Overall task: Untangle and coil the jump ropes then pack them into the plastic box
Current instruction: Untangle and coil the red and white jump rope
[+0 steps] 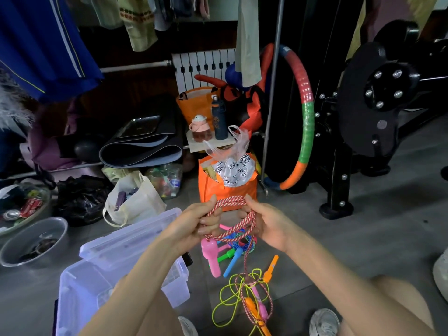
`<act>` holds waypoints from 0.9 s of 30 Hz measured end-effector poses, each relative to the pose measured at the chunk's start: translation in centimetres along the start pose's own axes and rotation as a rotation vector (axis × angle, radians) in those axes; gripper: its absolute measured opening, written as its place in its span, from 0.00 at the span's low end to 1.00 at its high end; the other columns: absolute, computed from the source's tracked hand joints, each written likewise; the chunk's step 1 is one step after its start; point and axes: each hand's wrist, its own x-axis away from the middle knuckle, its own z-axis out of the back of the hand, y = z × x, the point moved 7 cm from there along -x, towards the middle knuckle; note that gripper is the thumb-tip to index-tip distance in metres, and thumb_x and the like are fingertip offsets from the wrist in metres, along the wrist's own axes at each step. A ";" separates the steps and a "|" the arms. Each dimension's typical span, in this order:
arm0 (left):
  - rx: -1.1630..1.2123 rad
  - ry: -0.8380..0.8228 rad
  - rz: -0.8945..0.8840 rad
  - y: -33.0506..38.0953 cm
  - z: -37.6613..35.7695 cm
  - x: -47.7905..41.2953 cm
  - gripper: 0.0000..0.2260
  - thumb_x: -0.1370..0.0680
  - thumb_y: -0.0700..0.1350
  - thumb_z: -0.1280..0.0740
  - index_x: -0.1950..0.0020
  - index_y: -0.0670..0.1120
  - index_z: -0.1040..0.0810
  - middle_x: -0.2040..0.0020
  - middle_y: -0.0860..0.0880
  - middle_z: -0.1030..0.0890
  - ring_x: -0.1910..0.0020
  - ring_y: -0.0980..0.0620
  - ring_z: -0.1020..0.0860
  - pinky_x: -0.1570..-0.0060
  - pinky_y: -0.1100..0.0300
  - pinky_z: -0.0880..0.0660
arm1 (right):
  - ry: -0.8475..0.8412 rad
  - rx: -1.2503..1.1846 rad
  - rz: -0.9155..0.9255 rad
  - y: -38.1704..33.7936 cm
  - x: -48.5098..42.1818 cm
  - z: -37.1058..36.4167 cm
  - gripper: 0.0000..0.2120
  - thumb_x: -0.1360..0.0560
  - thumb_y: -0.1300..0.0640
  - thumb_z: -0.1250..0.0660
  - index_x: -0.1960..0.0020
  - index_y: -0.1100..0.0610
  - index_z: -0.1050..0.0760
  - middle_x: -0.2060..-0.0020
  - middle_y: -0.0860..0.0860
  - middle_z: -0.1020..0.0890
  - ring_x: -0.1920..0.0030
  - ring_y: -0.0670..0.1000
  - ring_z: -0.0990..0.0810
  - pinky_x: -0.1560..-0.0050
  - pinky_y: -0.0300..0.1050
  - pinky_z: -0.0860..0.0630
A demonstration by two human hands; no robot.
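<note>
Both hands up: left hand point(194, 220) & right hand point(265, 223) grip red-white rope point(232, 215) coils. Tail hangs into floor tangle point(249, 294), ends hard to trace. Plastic box point(97, 282) near-left, arm-hidden partly.

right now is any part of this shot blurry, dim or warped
Head view: the red-and-white jump rope and both hands, left hand and right hand, are sharp; the knee at lower right is smeared; the clothes rack behind is dim; wide-angle bending curves the frame edges.
</note>
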 end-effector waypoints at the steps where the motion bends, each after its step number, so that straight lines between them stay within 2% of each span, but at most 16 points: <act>1: 0.004 -0.005 -0.010 0.2 0.0 0.0 0.13 0.27 0.51 0.39 0.66 0.43 0.33 0.78 0.55 0.42 0.83 0.60 0.43 0.77 0.67 0.36 | 0.019 0.005 0.019 -0.1 0.1 0.0 0.15 0.26 0.50 0.38 0.69 0.55 0.28 0.75 0.47 0.26 0.77 0.43 0.28 0.79 0.34 0.37; 5: 0.078 0.062 -0.080 1.6 0.5 -0.8 0.13 0.23 0.50 0.43 0.64 0.44 0.34 0.79 0.56 0.42 0.79 0.59 0.51 0.82 0.70 0.43 | 0.037 0.337 0.126 -0.3 -0.4 1.5 0.14 0.28 0.46 0.34 0.63 0.57 0.24 0.72 0.50 0.27 0.73 0.44 0.31 0.73 0.34 0.36; 7: 0.165 0.130 -0.106 2.7 1.5 -1.1 0.16 0.19 0.50 0.47 0.65 0.45 0.36 0.80 0.57 0.42 0.76 0.57 0.53 0.83 0.70 0.46 | 0.051 0.403 0.115 0.3 -0.2 3.3 0.12 0.29 0.49 0.32 0.58 0.59 0.23 0.72 0.50 0.26 0.72 0.44 0.32 0.72 0.34 0.36; 10: 0.256 0.205 -0.132 4.3 3.6 -1.1 0.17 0.17 0.51 0.50 0.64 0.46 0.37 0.78 0.56 0.48 0.76 0.57 0.54 0.84 0.69 0.47 | 0.190 0.443 0.110 0.8 0.8 8.0 0.08 0.29 0.55 0.33 0.56 0.60 0.21 0.77 0.46 0.31 0.75 0.44 0.35 0.72 0.36 0.37; 12: 0.239 0.235 -0.139 4.7 4.8 -1.1 0.17 0.17 0.51 0.50 0.64 0.46 0.37 0.78 0.56 0.47 0.76 0.57 0.54 0.84 0.69 0.47 | 0.280 0.492 0.118 1.1 1.7 10.9 0.05 0.26 0.59 0.34 0.57 0.60 0.21 0.77 0.45 0.32 0.75 0.44 0.36 0.69 0.38 0.38; 14: 0.255 0.242 -0.140 4.5 5.4 -1.2 0.17 0.17 0.51 0.50 0.64 0.46 0.37 0.79 0.55 0.46 0.76 0.57 0.54 0.85 0.69 0.47 | 0.407 0.588 0.105 1.6 2.0 12.9 0.09 0.25 0.59 0.33 0.59 0.64 0.22 0.77 0.45 0.31 0.74 0.44 0.36 0.68 0.39 0.38; 17: 0.347 0.225 -0.107 3.5 5.7 -1.7 0.17 0.18 0.52 0.49 0.64 0.47 0.36 0.80 0.55 0.42 0.76 0.57 0.53 0.85 0.68 0.46 | 0.618 0.815 0.165 1.9 1.5 13.9 0.14 0.25 0.55 0.33 0.59 0.67 0.23 0.73 0.52 0.27 0.69 0.48 0.30 0.65 0.44 0.33; 19: 0.394 0.225 -0.090 2.8 5.7 -2.0 0.17 0.18 0.52 0.49 0.64 0.47 0.36 0.81 0.55 0.41 0.76 0.57 0.53 0.85 0.69 0.45 | 0.781 0.996 0.330 0.3 1.7 12.5 0.12 0.25 0.56 0.33 0.62 0.64 0.23 0.73 0.53 0.25 0.69 0.53 0.27 0.66 0.48 0.32; 21: 0.420 0.249 -0.080 2.2 5.9 -2.3 0.17 0.18 0.52 0.49 0.64 0.47 0.36 0.81 0.55 0.41 0.81 0.59 0.51 0.85 0.69 0.43 | 0.893 1.084 0.603 -2.9 2.7 8.6 0.12 0.25 0.58 0.33 0.66 0.62 0.26 0.78 0.47 0.32 0.75 0.50 0.32 0.72 0.46 0.38; 23: 0.425 0.306 -0.085 1.6 6.5 -2.4 0.17 0.18 0.52 0.48 0.64 0.46 0.36 0.81 0.55 0.40 0.85 0.60 0.45 0.85 0.70 0.44 | 0.916 1.138 0.879 -6.3 4.3 3.4 0.11 0.26 0.59 0.32 0.66 0.60 0.25 0.79 0.45 0.33 0.77 0.45 0.35 0.75 0.40 0.42; 27: 0.428 0.417 -0.133 1.0 7.5 -2.6 0.15 0.17 0.48 0.47 0.64 0.47 0.37 0.79 0.55 0.39 0.85 0.60 0.42 0.83 0.71 0.46 | 0.889 1.277 1.292 -10.7 6.6 -3.7 0.09 0.25 0.56 0.35 0.61 0.60 0.21 0.74 0.51 0.22 0.75 0.50 0.26 0.73 0.41 0.33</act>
